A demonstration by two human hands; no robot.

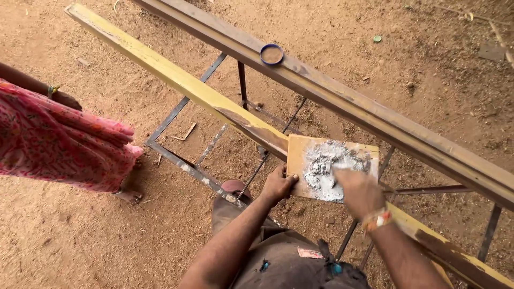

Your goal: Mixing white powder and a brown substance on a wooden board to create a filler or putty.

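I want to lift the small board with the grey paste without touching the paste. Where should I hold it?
Hold the small board at its bare left edge, coming from the left, as the left hand does. The grey paste covers the middle and right, where the right hand works.

I count two long wooden beams [332,101], one small board [300,160] with one grey paste heap [326,166], one blue lid [271,54], and my two hands [278,184].

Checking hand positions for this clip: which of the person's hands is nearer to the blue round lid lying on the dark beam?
Left. The left hand grips the small board's left edge, below the blue lid. The right hand works the grey paste farther right.
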